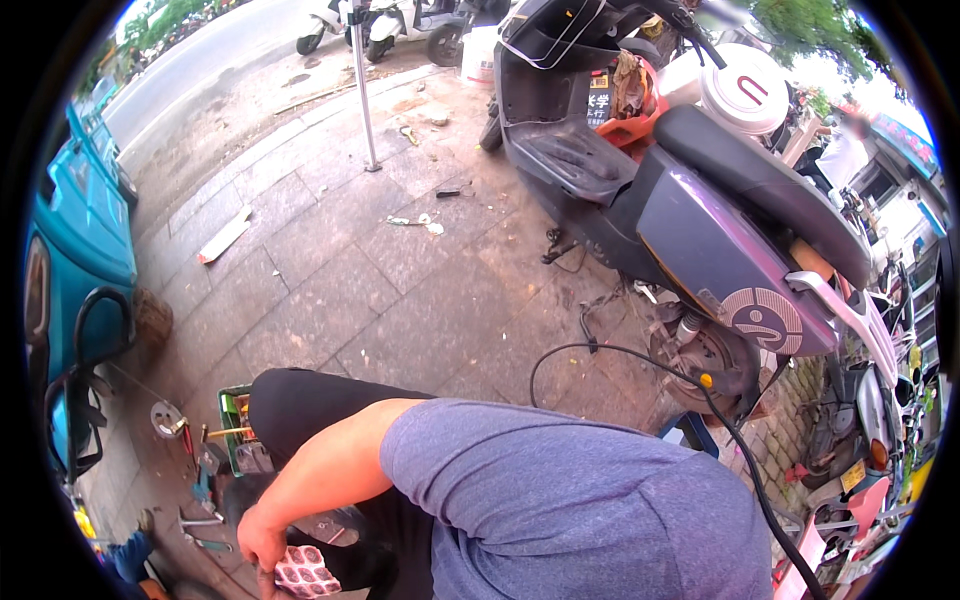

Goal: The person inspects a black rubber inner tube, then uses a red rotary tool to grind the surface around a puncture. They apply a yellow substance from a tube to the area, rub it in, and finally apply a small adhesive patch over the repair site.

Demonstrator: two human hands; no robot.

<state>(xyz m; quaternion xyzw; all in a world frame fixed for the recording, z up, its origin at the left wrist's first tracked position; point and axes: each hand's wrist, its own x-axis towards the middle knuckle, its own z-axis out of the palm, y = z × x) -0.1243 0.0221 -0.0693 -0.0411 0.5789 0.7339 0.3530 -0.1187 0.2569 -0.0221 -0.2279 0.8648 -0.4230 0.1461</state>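
Note:
My right hand (262, 540) is closed on the edge of a white-and-red sheet (305, 572) with several dark round pieces on it, low in the head view. Skin just beneath it may be part of my left hand, mostly hidden. A green crate of tools (236, 425) lies beside my black-clad leg. Wrenches (200, 522), red-handled pliers (188, 440) and a pale metal disc (167, 419) lie on the paving left of the hand. Under my arm is a dark, partly hidden area with small items.
A purple-grey scooter (690, 240) stands ahead right, a black hose (630, 349) looping by its rear wheel. A teal vehicle (85, 220) lines the left. A metal pole (362, 100) and parked scooters (400, 25) stand farther off. A person (838, 155) in white is behind the scooter.

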